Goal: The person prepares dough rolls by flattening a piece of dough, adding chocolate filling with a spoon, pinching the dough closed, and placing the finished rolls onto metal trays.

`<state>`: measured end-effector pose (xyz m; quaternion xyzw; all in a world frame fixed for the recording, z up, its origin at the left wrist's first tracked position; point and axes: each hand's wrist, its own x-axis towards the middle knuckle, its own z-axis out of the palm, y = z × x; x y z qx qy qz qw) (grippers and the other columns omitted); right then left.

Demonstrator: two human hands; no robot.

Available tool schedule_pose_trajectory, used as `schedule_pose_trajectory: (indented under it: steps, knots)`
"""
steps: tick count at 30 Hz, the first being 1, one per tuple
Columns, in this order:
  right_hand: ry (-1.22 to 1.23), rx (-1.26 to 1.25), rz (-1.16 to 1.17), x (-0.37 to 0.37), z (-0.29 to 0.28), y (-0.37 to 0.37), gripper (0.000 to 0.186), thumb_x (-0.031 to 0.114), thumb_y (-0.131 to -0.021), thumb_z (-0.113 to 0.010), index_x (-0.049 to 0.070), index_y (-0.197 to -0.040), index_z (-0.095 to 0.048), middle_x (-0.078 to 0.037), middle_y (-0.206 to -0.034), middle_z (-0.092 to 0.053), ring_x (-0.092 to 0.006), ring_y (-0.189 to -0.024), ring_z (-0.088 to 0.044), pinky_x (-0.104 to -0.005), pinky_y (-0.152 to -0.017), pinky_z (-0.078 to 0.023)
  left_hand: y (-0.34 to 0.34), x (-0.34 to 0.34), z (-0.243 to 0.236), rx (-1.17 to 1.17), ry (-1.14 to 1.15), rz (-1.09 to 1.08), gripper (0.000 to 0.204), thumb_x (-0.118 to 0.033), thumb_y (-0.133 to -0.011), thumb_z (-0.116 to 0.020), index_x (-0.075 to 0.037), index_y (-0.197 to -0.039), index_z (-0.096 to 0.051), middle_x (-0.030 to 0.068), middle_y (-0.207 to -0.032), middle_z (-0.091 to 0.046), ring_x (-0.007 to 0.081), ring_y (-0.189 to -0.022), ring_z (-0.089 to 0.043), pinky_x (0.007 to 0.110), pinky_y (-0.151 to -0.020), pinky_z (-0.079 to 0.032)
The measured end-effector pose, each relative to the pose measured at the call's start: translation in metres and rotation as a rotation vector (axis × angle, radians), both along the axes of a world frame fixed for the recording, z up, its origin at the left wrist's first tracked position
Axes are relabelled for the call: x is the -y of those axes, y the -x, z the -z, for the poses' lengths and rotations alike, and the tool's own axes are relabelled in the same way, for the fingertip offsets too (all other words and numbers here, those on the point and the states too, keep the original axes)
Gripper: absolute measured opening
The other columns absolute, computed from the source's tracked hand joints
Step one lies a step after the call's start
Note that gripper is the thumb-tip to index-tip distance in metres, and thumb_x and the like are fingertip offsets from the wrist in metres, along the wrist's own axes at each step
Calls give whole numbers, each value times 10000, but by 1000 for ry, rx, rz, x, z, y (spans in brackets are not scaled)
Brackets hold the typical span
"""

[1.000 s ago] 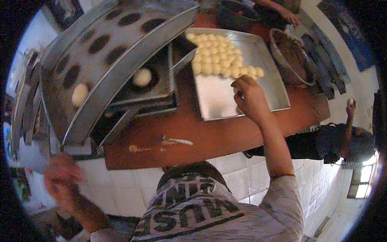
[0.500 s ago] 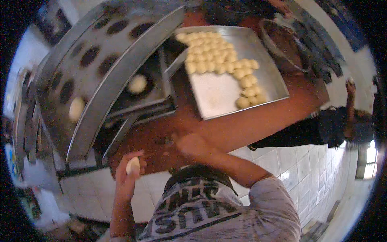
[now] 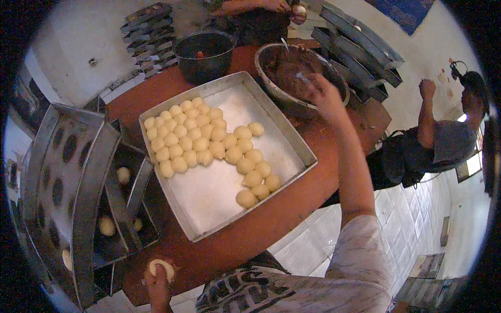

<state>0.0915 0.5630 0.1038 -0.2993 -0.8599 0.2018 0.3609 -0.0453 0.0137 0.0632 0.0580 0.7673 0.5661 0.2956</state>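
Low at the left, my left hand [image 3: 157,287] holds a flattened round of pale dough [image 3: 169,269], its thumb pressed into the middle. My right arm stretches to the far right, where my right hand [image 3: 327,99] is over the near rim of a wide bowl [image 3: 266,86] of dark brown filling [image 3: 279,68]. Its fingers look closed around something pale and blurred that I cannot make out. Between my hands lies a square metal tray [image 3: 180,216] with many smooth dough balls [image 3: 193,130] packed on its left and in a band toward the near right corner.
Dark metal pans [image 3: 86,182] with dough balls stand at the left. Beyond the tray is a black bucket [image 3: 203,57]. More pans [image 3: 360,52] are stacked at the far right. One person [image 3: 255,21] works across the reddish-brown table [image 3: 235,232]; another person [image 3: 443,135] stands right.
My right hand has gone from the table's near edge out to the bowl. My left hand still holds the dough, now flattened under the thumb. The view has shifted, showing the bowl and bucket.
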Motion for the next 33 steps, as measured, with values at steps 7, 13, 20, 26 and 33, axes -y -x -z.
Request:
schedule_pose_trajectory:
  steps: [7, 13, 20, 26, 33]
  knots:
    - [-436, 854, 575, -107, 17, 9, 236, 115, -792, -477, 127, -964, -638, -70, -894, -652, -252, -947, -564, -444, -797, -409, -14, -36, -8, 22, -117, 147, 396, -215, -855, -543, -16, -1175, -422, 72, -910, -547, 143, -818, -541, 256, -749, -461]
    - [-442, 877, 491, -109, 34, 18, 165, 110, -772, -507, 103, -867, -641, -80, -857, -643, -268, -908, -555, -481, -797, -388, -9, -23, -2, 65, 33, 194, 521, -319, -842, -576, -40, -1255, -421, 97, -1063, -555, 166, -961, -532, 272, -840, -422]
    - [-21, 753, 152, -98, -6, -27, 256, 120, -775, -551, 68, -1018, -610, -93, -860, -597, -199, -792, -567, -376, -726, -451, -10, -30, 10, -203, 106, 90, 356, -107, -831, -555, -6, -1165, -486, 70, -1009, -558, 165, -870, -543, 264, -801, -447]
    - [733, 114, -357, 115, -36, -5, 157, 154, -854, -540, 52, -957, -600, -8, -729, -565, -108, -664, -518, -240, -658, -443, 4, -30, 14, -184, -144, 67, 276, -62, -815, -567, -11, -1086, -550, 94, -1076, -575, 180, -998, -546, 293, -832, -450]
    - [1502, -33, -941, 366, 49, 43, 162, 158, -870, -540, 45, -972, -486, -50, -738, -569, -122, -658, -550, -239, -582, -434, -14, -29, 40, -321, -148, 100, 264, -180, -844, -588, -11, -1046, -572, 89, -907, -629, 152, -860, -593, 259, -765, -457]
